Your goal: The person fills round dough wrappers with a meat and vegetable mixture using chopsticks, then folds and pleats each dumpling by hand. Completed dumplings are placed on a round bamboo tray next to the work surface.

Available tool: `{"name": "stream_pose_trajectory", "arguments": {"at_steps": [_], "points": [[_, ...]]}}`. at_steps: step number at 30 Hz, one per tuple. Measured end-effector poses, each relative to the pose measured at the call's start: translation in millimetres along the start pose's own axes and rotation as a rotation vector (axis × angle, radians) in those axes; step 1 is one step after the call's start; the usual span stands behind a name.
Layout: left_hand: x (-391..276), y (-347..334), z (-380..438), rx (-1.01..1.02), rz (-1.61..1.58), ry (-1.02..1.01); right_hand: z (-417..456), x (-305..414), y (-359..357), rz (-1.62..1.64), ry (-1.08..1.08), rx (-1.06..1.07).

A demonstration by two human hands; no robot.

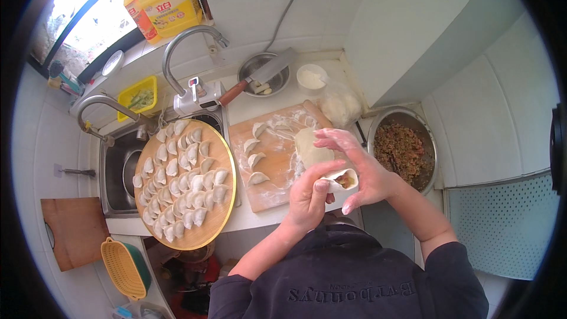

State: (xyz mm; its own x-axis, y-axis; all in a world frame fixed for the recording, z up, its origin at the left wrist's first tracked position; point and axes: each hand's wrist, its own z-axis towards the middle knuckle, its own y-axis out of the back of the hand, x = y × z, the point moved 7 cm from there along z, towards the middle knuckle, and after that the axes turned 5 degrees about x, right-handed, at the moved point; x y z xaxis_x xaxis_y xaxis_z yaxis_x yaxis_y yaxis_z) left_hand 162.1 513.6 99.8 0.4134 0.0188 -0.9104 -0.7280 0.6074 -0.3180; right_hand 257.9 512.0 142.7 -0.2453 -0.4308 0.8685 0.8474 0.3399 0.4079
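My left hand [311, 193] holds a half-folded dumpling wrapper [341, 180] with filling showing at its open end. Beside it, my right hand [361, 166] has its fingers spread around the wrapper's right side; whether they touch it is unclear. Beyond both hands, a flat piece of dough [312, 148] lies on the floured wooden board [266, 197]. Several folded dumplings [256, 159] stand on the board's left part. A steel bowl of minced filling [398, 148] is at the right. On the left, a round wooden tray [228, 212] bears many dumplings.
A cleaver [270, 68] rests across a steel bowl [283, 84] behind the board, near a white bowl of flour [311, 79] and a plastic bag [340, 106]. The round tray overlaps the sink [113, 190], under two curved taps. A yellow basket [124, 268] stands at lower left.
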Motion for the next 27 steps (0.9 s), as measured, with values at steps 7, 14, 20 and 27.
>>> {"name": "stream_pose_trajectory", "arguments": {"at_steps": [7, 14, 20, 27], "points": [[5, 6, -5, 0.031, -0.221, 0.048, 9, 23, 4, -0.18, 0.158, -0.031], [6, 13, -8, -0.005, -0.266, 0.04, -10, 31, 7, -0.216, 0.236, -0.102], [4, 11, -7, 0.038, -0.24, 0.036, 0, 23, 10, -0.034, 0.135, -0.113], [-4, 5, -4, 0.024, -0.007, -0.038, 19, 15, -17, -0.306, 0.158, 0.186]]}}
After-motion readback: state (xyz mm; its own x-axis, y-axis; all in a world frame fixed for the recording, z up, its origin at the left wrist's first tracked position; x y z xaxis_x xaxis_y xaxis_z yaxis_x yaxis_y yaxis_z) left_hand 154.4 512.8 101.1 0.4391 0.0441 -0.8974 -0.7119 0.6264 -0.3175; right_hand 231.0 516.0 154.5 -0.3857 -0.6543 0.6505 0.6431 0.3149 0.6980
